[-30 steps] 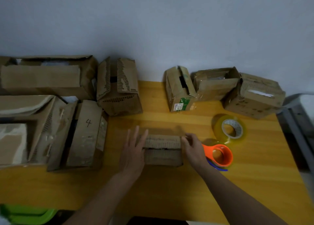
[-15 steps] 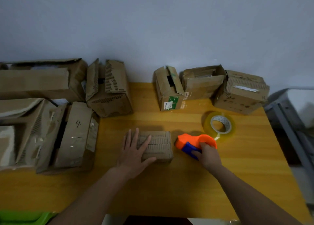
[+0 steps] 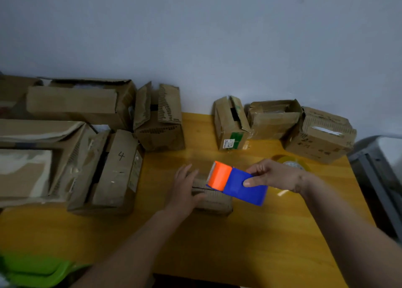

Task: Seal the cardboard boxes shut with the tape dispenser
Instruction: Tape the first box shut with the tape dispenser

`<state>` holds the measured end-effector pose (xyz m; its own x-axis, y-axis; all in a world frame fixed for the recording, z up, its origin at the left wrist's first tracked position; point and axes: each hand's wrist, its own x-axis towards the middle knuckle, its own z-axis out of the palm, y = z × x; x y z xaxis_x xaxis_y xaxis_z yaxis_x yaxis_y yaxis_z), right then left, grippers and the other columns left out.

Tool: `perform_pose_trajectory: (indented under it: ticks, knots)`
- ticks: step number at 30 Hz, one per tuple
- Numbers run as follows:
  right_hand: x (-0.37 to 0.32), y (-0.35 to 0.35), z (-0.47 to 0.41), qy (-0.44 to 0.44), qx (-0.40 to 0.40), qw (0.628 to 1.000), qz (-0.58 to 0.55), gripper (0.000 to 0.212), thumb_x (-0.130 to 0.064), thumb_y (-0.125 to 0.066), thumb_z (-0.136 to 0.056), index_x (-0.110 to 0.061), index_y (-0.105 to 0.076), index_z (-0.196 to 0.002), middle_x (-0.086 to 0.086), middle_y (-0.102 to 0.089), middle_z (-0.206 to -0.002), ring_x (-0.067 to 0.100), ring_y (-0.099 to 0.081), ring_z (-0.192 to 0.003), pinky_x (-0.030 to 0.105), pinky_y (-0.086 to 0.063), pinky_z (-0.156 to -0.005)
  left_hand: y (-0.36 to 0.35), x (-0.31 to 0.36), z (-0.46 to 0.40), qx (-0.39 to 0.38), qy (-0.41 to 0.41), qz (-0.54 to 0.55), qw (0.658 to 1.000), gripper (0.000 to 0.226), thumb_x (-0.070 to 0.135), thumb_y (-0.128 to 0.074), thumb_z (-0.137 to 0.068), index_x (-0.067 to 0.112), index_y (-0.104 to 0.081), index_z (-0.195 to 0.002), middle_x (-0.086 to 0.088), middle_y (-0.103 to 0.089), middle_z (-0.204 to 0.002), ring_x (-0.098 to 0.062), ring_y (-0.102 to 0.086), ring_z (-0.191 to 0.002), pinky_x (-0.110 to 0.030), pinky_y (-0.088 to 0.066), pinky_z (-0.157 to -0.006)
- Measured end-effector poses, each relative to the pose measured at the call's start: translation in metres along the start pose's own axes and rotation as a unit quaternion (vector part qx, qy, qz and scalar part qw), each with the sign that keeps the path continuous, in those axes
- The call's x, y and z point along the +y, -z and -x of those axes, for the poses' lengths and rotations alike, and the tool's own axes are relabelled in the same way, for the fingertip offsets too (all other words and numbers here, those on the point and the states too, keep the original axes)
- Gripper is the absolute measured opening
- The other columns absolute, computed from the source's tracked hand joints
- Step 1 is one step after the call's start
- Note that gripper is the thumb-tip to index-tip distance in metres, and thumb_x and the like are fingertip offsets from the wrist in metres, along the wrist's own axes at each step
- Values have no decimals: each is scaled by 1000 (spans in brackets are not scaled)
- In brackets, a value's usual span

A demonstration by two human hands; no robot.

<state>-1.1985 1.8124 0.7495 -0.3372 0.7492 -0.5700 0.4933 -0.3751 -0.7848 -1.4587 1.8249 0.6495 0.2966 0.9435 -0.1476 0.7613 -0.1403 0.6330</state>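
Observation:
A small cardboard box (image 3: 214,199) lies on the yellow wooden table (image 3: 250,250), near the middle. My left hand (image 3: 185,190) rests flat on its left part with straight fingers. My right hand (image 3: 272,175) grips the orange and blue tape dispenser (image 3: 236,184) by its blue handle and holds it in the air over the box's right half. The dispenser's orange toothed end points left. Part of the box is hidden behind the dispenser.
A roll of clear tape (image 3: 292,165) lies behind my right wrist. Three boxes (image 3: 274,119) stand along the wall at the back right. Several larger boxes (image 3: 117,170) crowd the left side. A green object (image 3: 34,270) sits bottom left, a grey stand (image 3: 378,179) at right.
My right hand left the box, took the dispenser from the table at its right and lifted it over the box. My left hand has stayed on the box.

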Motion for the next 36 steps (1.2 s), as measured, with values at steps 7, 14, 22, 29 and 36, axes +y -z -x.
perform_pose_trajectory:
  ticks: [7,14,22,29,36]
  knots:
    - [-25,-7,-13,-25,-22,998,49,45,-37,-72,-73,-9,-71,-108,7,-73,-107,21,-67,-103,46,-48,-99,49,33,1,-49,180,410,893,38,-6,-42,-95,18,-71,-98,8,-70,-94,0,-67,-84,-18,-54,-77]
    - [-35,-8,-8,-24,-37,995,87,38,-33,-72,-78,-9,-71,-107,7,-72,-105,21,-67,-102,43,-50,-99,58,28,6,-172,139,415,883,30,3,-47,-98,6,-59,-125,-12,-66,-117,-22,-64,-109,-36,-50,-98]
    - [-31,16,14,7,-28,998,51,34,-23,-69,-83,-6,-69,-112,8,-71,-110,21,-66,-106,41,-49,-99,71,41,-2,-259,105,488,827,28,-3,-56,-91,7,-64,-116,-13,-68,-116,-27,-65,-109,-36,-54,-89]
    - [-12,26,25,42,-18,999,-15,41,-23,-68,-80,-6,-65,-118,11,-69,-114,24,-63,-110,41,-46,-101,75,59,-7,-252,93,503,821,32,-1,-61,-88,11,-65,-116,-14,-69,-110,-23,-69,-99,-31,-55,-82]
    - [4,27,27,72,-37,993,-82,36,-14,-62,-85,-3,-62,-120,18,-65,-121,32,-59,-117,46,-43,-106,78,76,-9,-184,45,428,884,13,11,-62,-90,14,-74,-94,-2,-73,-89,-12,-69,-84,-23,-55,-74]
